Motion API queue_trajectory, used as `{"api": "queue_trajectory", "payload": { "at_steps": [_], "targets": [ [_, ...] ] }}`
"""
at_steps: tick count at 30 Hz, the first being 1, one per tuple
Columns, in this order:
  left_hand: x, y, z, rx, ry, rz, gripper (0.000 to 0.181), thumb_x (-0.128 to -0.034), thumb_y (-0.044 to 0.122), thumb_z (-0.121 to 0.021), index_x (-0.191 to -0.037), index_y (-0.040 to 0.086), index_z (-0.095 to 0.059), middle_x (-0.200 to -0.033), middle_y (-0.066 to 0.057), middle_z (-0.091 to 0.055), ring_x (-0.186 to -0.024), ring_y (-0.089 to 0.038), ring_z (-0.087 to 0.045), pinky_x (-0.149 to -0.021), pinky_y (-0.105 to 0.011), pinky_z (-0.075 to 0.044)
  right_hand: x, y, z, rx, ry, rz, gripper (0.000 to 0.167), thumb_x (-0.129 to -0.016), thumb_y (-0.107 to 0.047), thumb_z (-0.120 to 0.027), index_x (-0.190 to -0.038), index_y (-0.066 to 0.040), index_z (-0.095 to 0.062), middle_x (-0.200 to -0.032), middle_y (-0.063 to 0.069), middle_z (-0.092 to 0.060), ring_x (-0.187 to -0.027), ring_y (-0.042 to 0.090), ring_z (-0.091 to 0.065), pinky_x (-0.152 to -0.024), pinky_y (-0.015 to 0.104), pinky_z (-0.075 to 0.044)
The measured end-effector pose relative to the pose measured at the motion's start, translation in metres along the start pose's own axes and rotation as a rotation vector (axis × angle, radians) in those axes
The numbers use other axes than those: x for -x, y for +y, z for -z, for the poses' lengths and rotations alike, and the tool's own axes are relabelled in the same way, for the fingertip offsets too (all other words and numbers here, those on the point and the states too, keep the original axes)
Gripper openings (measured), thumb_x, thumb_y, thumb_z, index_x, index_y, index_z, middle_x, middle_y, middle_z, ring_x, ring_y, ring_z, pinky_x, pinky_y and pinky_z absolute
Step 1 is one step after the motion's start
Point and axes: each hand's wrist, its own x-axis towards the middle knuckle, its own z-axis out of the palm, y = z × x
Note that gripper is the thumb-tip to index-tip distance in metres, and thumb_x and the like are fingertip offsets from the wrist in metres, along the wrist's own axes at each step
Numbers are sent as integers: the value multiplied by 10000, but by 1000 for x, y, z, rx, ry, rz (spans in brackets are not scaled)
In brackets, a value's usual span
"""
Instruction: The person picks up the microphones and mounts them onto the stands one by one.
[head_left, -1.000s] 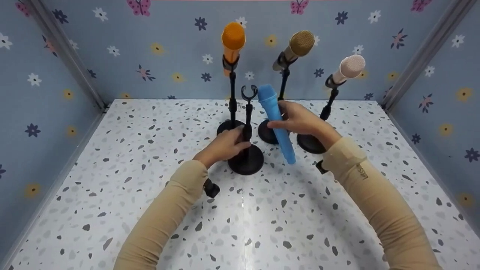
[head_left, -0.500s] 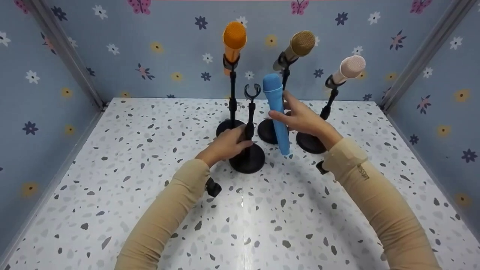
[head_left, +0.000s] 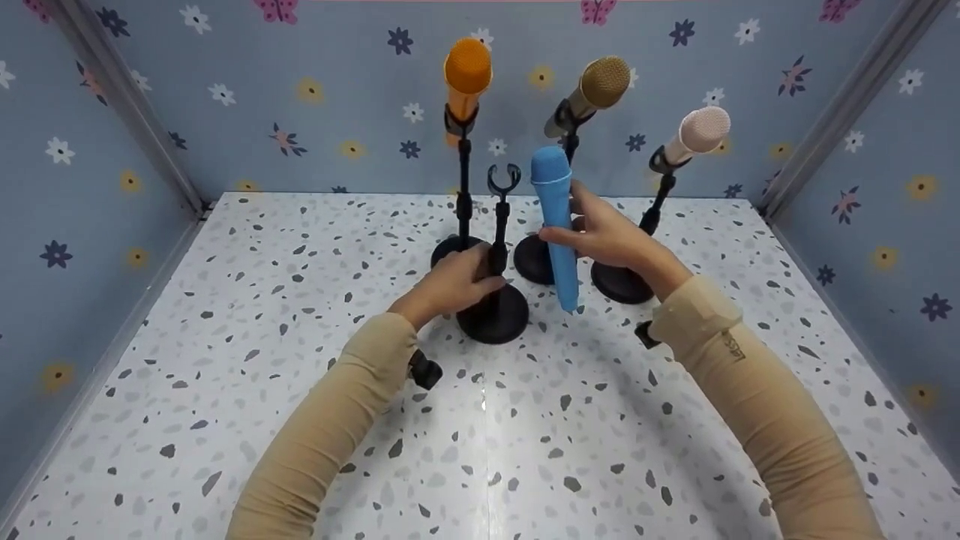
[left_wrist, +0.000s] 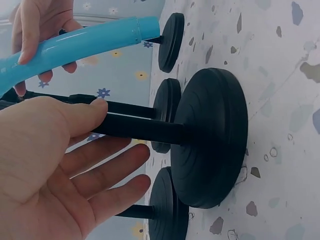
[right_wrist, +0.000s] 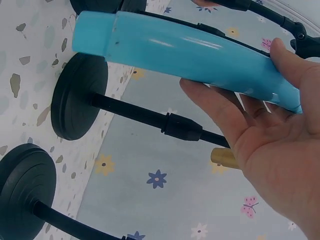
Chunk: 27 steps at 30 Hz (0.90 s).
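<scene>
My left hand pinches the pole of an empty black microphone stand, its thumb lying along the pole in the left wrist view. The stand is upright on its round base, with an open C-shaped clip on top. Just right of that clip, my right hand holds a blue microphone by the handle, between thumb and fingers. Its head points up and its tail hangs above the table. In the right wrist view the blue handle crosses in front of the stands, apart from them.
Behind stand three more black stands bearing an orange microphone, a gold microphone and a pale pink microphone. The speckled white table ends at a flowered blue wall, with side walls left and right.
The blue microphone has risen slightly, moved a little right and turned more upright in my right hand. My left hand keeps its hold on the stand, which shifted slightly right.
</scene>
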Motion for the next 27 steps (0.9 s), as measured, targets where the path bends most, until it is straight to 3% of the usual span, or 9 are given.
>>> {"api": "queue_trajectory", "payload": {
  "at_steps": [3, 7, 14, 23, 27],
  "targets": [
    [0, 3, 4, 39, 42, -38, 389, -967, 266, -698, -1257, 54, -547, -963, -72, -653, -858, -222, -615, -796, -380, -512, 0, -1, 2, 2, 19, 3, 863, -946, -409, -720, -1597, -165, -209, -1520, 163, -440, -1341, 397, -492, -957, 576, -510],
    [2, 7, 7, 102, 80, -94, 502, -966, 262, -704, -1366, 33, -505, -1026, -86, -677, -919, -212, -636, -863, -374, -508, 1, -3, 2, 4, 26, 15, 837, -943, -413, -724, -1581, -163, -243, -1506, 149, -452, -1328, 406, -504, -987, 583, -487],
    [2, 8, 5, 230, 121, -174, 364, -994, 156, -666, -1310, 29, -539, -1083, -84, -694, -933, -185, -665, -872, -344, -522, 2, -4, 0, 16, 26, 46, 794, -947, -385, -727, -1555, -129, -287, -1471, 144, -482, -1303, 388, -531, -1003, 558, -483],
    [2, 7, 4, 218, 157, -207, 242, -975, 144, -702, -1184, 72, -604, -1021, -32, -689, -894, -148, -650, -838, -323, -519, 3, -9, 0, 15, 19, 33, 724, -967, -289, -718, -1539, -72, -332, -1469, 155, -488, -1319, 393, -518, -1067, 570, -425],
    [2, 8, 3, 223, 160, -207, 255, -968, 155, -713, -1185, 65, -615, -1045, -36, -699, -921, -146, -665, -856, -313, -526, 4, -8, 1, 8, 22, 24, 725, -957, -340, -725, -1520, -72, -354, -1458, 139, -497, -1316, 390, -525, -1059, 564, -436]
  ]
}}
